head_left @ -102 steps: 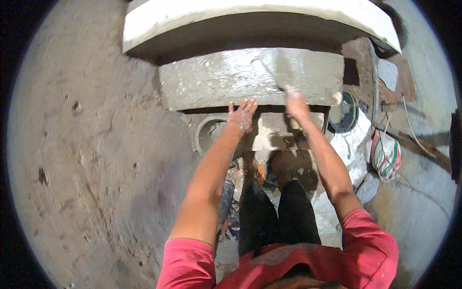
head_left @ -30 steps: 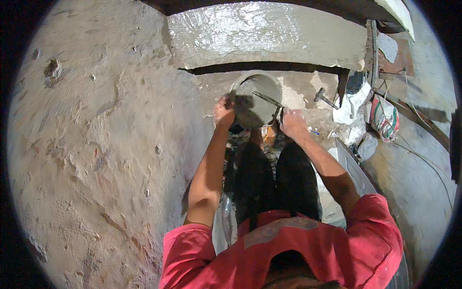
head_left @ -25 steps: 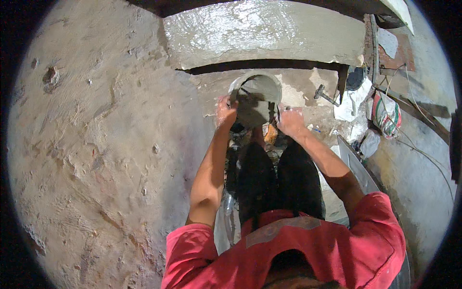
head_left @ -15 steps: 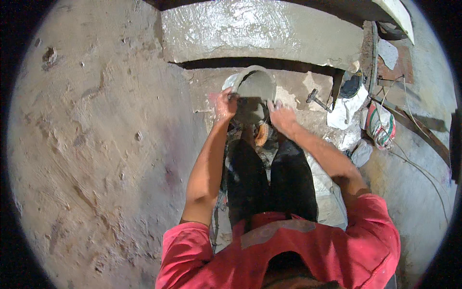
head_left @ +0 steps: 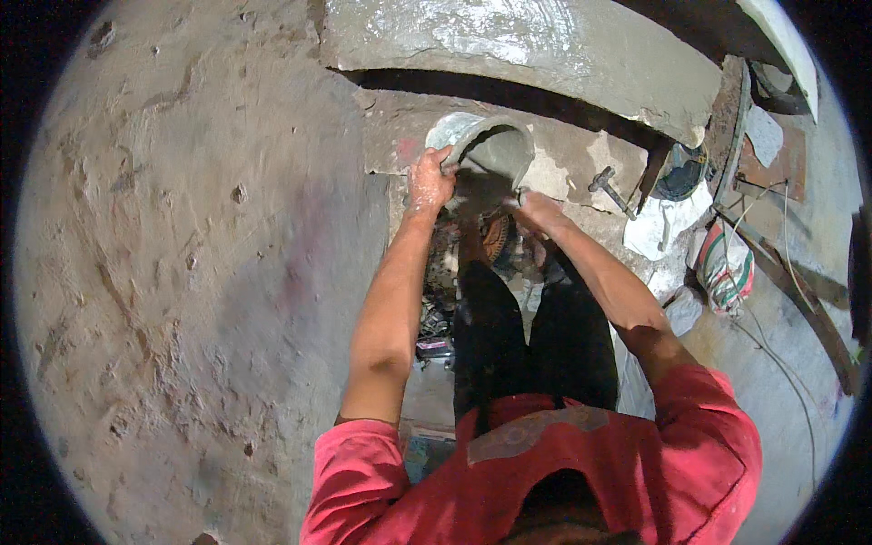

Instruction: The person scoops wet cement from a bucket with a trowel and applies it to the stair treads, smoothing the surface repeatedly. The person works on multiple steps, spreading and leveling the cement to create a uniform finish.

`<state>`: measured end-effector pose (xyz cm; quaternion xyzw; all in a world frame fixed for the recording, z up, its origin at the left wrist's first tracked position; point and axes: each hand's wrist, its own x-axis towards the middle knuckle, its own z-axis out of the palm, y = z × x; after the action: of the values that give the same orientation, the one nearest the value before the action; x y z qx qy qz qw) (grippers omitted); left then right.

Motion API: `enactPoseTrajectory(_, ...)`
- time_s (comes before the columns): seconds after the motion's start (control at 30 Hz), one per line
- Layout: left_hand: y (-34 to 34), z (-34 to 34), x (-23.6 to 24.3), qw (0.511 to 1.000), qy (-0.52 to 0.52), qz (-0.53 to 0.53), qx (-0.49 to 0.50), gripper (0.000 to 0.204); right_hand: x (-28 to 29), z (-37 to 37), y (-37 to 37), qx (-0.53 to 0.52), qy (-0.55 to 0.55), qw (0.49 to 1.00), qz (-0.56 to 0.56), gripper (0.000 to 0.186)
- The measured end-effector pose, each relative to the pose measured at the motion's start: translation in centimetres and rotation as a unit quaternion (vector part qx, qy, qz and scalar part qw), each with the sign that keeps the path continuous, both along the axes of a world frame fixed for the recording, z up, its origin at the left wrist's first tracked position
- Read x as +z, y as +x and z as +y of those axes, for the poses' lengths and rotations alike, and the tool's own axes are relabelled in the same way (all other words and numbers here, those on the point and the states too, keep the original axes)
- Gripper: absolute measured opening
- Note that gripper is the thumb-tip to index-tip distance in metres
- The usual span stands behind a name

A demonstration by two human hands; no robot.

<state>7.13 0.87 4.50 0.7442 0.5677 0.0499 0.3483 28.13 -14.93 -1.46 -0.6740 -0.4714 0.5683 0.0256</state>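
Observation:
A round metal pan (head_left: 477, 145) caked with grey mortar is tilted in front of me, its inside dark. My left hand (head_left: 429, 181) grips its left rim. My right hand (head_left: 536, 208) holds its lower right edge. Both hands are smeared with cement. Above the pan runs a wet, freshly plastered concrete ledge (head_left: 527, 45). My legs in dark trousers (head_left: 531, 336) stand below the pan.
A rough plastered wall (head_left: 200, 272) fills the left. A hammer (head_left: 610, 189) lies on the slab to the right, beside a white sack (head_left: 661, 229), a striped bag (head_left: 724, 265) and a dark bucket (head_left: 679, 173). Planks and cables (head_left: 781, 272) run along the right.
Both hands came off the wet ledge and took hold of the pan. The pan has since been raised and tipped, with the view shifting slightly.

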Motion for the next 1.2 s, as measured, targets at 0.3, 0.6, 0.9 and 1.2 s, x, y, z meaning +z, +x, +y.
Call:
enactPoseTrajectory(0.3, -1.6, -3.6, 1.3, 0.998, -0.002, -0.056, 0.026, 0.037, -3.5, -1.8, -5.1, -0.082, -0.01, 0.992, 0.095, 0.041)
enactPoseTrajectory(0.6, -7.3, -2.8, -0.9, 0.988, -0.071, -0.055, 0.123, 0.039, -2.9, -1.1, -12.2, -0.344, -0.332, 0.817, 0.323, 0.033)
enactPoseTrajectory(0.9, -10.9, -2.8, -3.2, 0.925, -0.163, -0.146, 0.312, 0.036, 3.1, 1.4, -13.6, -0.436, -0.334, 0.608, 0.574, 0.036)
enactPoseTrajectory(1.2, -10.4, -3.9, -2.7, 0.899, -0.214, -0.182, 0.335, 0.04, 3.6, -0.4, -3.9, 0.021, 0.116, 0.993, -0.029, 0.028)
